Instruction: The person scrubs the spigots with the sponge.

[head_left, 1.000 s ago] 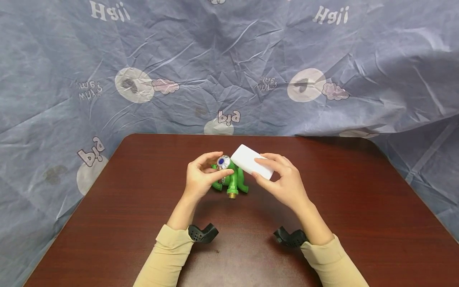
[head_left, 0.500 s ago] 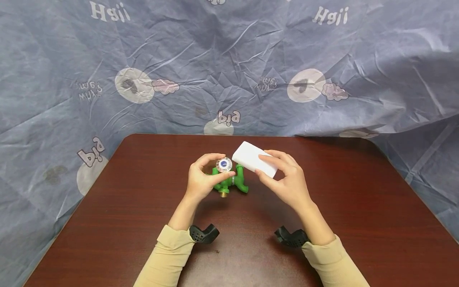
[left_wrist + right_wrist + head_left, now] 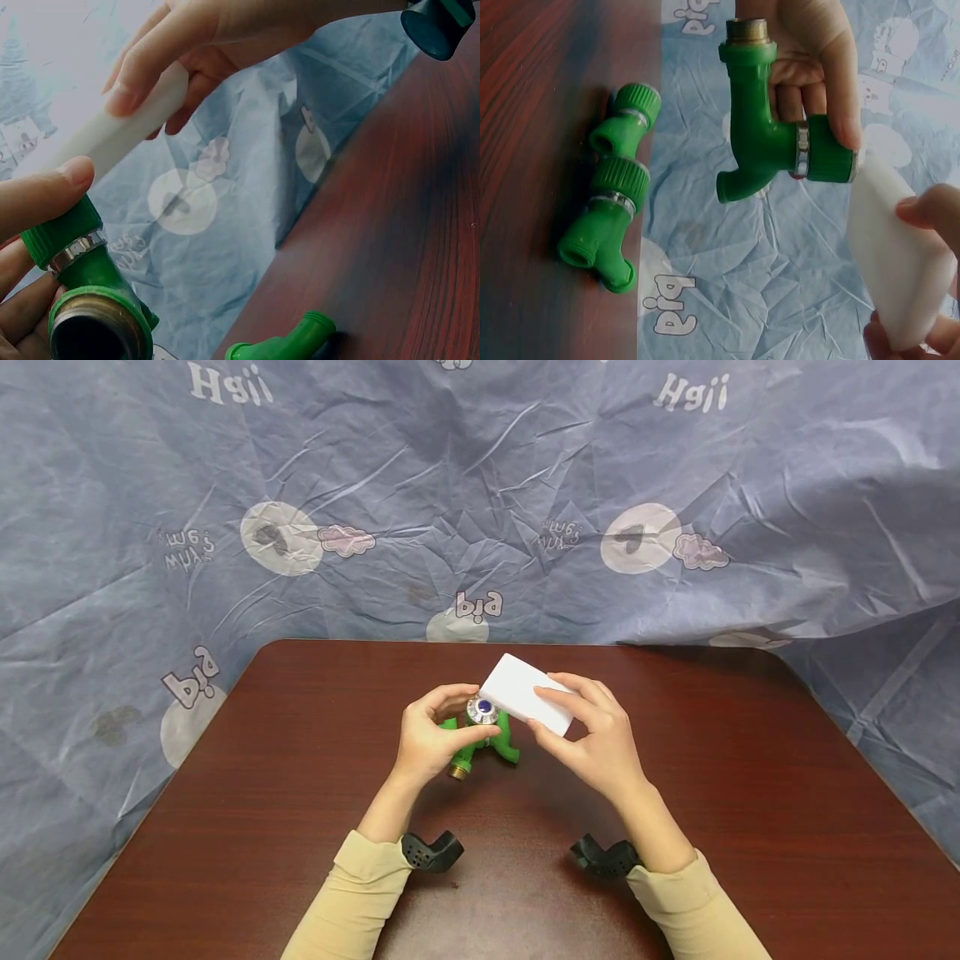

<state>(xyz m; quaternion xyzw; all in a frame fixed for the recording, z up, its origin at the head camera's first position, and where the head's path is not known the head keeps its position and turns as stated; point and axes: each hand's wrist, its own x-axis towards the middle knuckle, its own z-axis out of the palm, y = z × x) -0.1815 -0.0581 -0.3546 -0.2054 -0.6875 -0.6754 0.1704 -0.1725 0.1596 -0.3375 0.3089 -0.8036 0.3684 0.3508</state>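
In the head view my left hand [image 3: 429, 739] grips a green plastic tap by its knob, whose clear end has a blue centre. The right wrist view shows this tap [image 3: 756, 142] side on, with a brass threaded inlet at the top and a short spout. My right hand [image 3: 596, 739] holds a white block-shaped sponge [image 3: 517, 689] between thumb and fingers. One end of the sponge meets the face of the tap's knob, partly covering it in the head view. My left thumb lies along the knob's ribbed side.
Two more green taps, a smaller-looking one [image 3: 626, 120] and a nearer one [image 3: 604, 232], lie on the dark red wooden table [image 3: 315, 735] behind the held tap. A blue-grey printed cloth [image 3: 480, 510] hangs behind the table's far edge. Each wrist wears a black camera mount [image 3: 433, 852].
My left hand has shifted a little right and turned the tap, so its brass inlet now points lower left. The sponge moved slightly away, then back over the knob.
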